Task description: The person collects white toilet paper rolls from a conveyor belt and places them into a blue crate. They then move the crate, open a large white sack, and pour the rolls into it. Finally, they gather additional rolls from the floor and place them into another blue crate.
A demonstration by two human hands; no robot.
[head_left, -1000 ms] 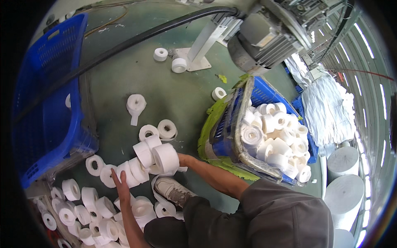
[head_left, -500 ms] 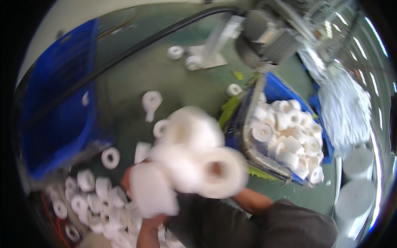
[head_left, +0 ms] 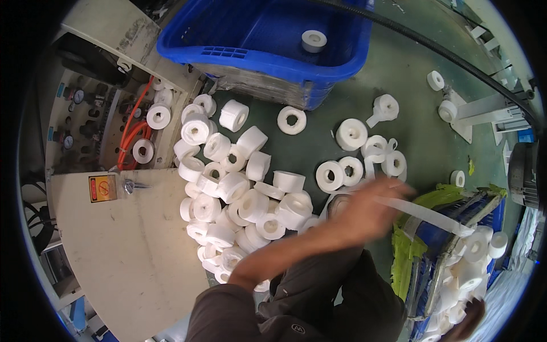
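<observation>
My left hand (head_left: 373,211) reaches across toward the blue basket on the right, smeared by motion. A loose white strip (head_left: 427,215) runs from beside its fingers to the rolls in that basket; whether the fingers grip it I cannot tell. At the lower right, my right hand (head_left: 468,322) is at the basket's edge, fingers apart, beside the white rolls (head_left: 470,276) heaped inside. Under and left of my left forearm lies a big pile of white rolls (head_left: 253,205) with hollow centres. A few more rolls (head_left: 351,134) lie just beyond my left hand.
A large blue bin (head_left: 256,62) with one white roll (head_left: 314,41) in it stands at the far side. Left are a beige machine panel (head_left: 131,256), gauges (head_left: 78,96) and orange hoses (head_left: 132,134). A black hose (head_left: 433,45) crosses above the green floor (head_left: 421,131).
Half a second ago both hands carried a bunch of white rolls; now that bunch is out of them and the hands are apart at the right basket. The view has swung left.
</observation>
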